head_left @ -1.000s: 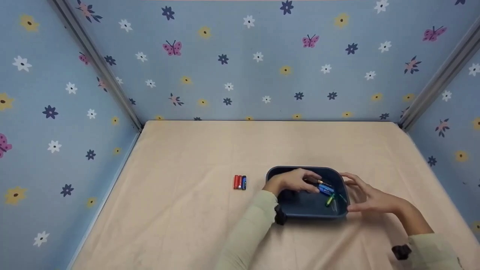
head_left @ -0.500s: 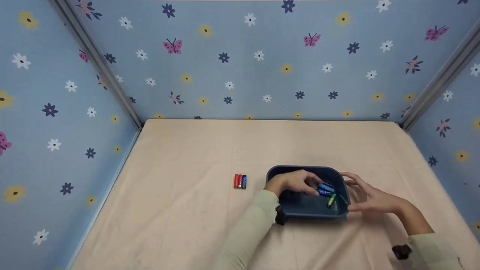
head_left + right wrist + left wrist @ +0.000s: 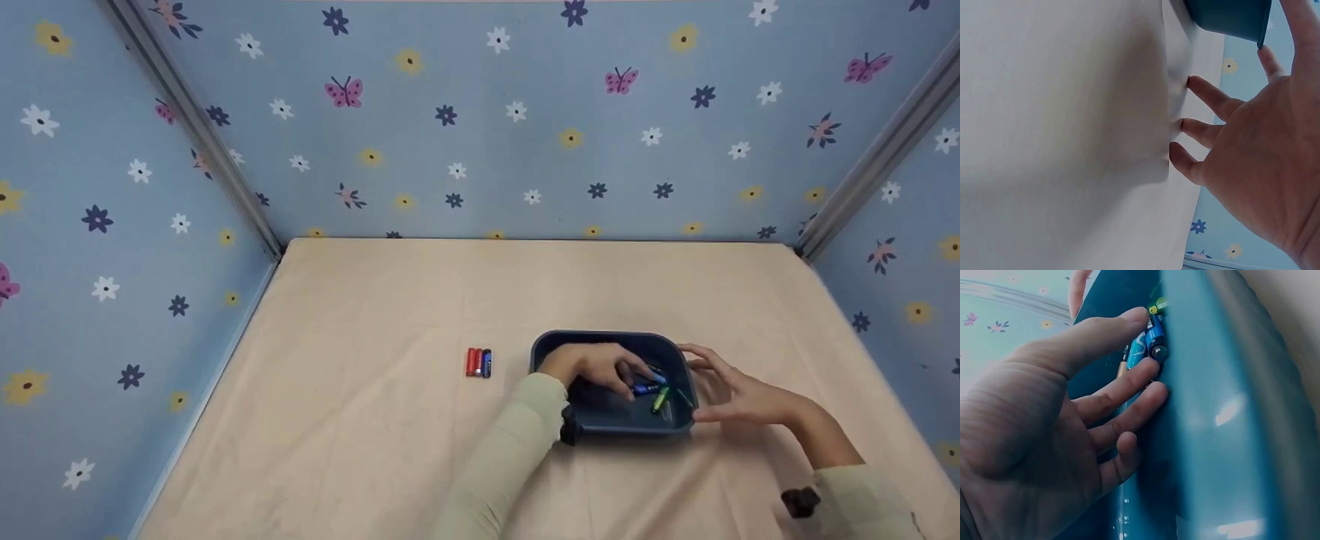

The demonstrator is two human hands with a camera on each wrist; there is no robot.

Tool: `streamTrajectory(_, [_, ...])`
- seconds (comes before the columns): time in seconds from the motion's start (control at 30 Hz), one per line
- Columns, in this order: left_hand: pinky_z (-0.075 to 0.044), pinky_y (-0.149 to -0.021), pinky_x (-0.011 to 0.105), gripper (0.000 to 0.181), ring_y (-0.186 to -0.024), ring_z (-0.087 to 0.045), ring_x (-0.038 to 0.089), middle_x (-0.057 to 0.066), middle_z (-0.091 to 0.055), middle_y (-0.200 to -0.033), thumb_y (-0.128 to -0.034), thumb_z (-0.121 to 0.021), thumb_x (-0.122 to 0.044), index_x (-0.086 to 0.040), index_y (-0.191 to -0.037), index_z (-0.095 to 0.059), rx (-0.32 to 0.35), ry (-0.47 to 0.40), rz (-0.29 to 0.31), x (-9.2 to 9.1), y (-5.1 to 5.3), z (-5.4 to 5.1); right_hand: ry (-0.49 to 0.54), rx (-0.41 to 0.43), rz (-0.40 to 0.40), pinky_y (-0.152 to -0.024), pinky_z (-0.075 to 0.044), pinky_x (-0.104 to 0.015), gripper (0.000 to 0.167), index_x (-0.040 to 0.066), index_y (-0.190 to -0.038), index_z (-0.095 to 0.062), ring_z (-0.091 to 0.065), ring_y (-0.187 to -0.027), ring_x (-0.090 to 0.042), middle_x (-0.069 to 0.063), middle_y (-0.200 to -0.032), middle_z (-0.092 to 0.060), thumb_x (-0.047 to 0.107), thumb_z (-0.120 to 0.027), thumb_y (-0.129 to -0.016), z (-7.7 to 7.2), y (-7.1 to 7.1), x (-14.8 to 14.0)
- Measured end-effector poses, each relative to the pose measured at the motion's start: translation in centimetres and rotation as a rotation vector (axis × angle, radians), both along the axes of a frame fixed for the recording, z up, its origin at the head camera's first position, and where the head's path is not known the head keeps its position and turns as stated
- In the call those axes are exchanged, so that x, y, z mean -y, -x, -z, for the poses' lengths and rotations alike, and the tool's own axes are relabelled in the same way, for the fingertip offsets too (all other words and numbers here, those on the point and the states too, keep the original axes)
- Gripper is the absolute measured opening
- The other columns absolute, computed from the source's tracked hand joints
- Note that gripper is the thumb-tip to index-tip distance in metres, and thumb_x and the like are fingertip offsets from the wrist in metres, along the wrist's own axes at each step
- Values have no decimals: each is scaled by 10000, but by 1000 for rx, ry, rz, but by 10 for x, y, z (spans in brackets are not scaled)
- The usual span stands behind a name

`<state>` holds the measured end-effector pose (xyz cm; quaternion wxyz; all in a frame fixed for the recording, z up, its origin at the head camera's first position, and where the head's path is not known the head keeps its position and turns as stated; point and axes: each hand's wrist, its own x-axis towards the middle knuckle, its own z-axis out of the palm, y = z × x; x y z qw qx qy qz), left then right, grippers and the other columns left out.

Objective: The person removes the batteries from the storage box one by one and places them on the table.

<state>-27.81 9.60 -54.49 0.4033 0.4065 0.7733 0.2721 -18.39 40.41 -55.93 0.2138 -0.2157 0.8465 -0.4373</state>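
A dark blue plastic bin (image 3: 615, 430) sits on the cloth-covered table. Inside it, toward its right end, lie several batteries, among them a green battery (image 3: 660, 400) and a dark blue battery (image 3: 1155, 337). My left hand (image 3: 604, 367) reaches into the bin with its fingers loosely bent beside these batteries. In the left wrist view the thumb tip is right by the dark blue battery, and no firm grip shows. At the bin's right end my right hand (image 3: 739, 394) has its fingers spread, with fingertips against the rim.
To the left of the bin, two red batteries (image 3: 474, 362) and a blue battery (image 3: 487, 363) stand side by side in a row on the cream tablecloth (image 3: 360, 360). Flower-patterned blue panels (image 3: 480, 150) enclose the table at the back and sides.
My left hand has shifted slightly right and toward me inside the bin, covering part of the blue batteries. The right hand and the row of batteries on the table keep their places.
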Motion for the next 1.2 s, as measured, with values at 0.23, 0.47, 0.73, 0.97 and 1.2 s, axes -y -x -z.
streamTrajectory(0.23, [-512, -1055, 181, 621, -1419, -699, 223, 170, -712, -1563, -1096, -755, -223, -241, -1684, -553, -13, 77, 65, -8, 2, -7, 3, 8, 2, -1149, -129, -968, 1017, 195, -1789, -224, -315, -1538, 42, -351, -1760, -330, 116, -849, -990, -1, 1, 2])
streamTrajectory(0.47, [-520, -1135, 219, 635, -1441, -685, 185, 117, -695, -1599, -1091, -769, -252, -310, -1684, -550, -30, 157, 50, -11, 1, -8, -6, 22, 2, -1167, -105, -964, 1022, 230, -1797, -213, -309, -1514, 117, -334, -1766, -335, 129, -843, -999, 1, 2, 3])
streamTrajectory(0.73, [-491, -1118, 192, 646, -1402, -664, 113, 64, -704, -1590, -1073, -796, -290, -364, -1670, -561, -90, 194, 70, -18, 0, -9, 6, 31, 4, -1154, -68, -972, 1020, 230, -1796, -211, -292, -1460, 232, -347, -1773, -309, 121, -839, -1000, 1, 2, 3])
streamTrajectory(0.97, [-473, -878, 126, 600, -1111, -691, 47, 111, -783, -1456, -1083, -775, -246, -270, -1655, -593, -49, 139, 72, -18, 1, -10, 6, 38, 5, -1151, -62, -975, 1026, 233, -1798, -206, -285, -1460, 230, -344, -1774, -308, 122, -841, -1000, -1, 0, 2])
streamTrajectory(1.2, [-440, -792, 118, 430, -861, -564, 3, -54, -679, -1003, -1118, -710, -241, -176, -1543, -710, -34, 126, 85, -22, 2, -8, 12, 26, -2, -1145, -99, -971, 1022, 206, -1797, -205, -310, -1450, 257, -359, -1777, -290, 101, -838, -1001, 0, 0, 1])
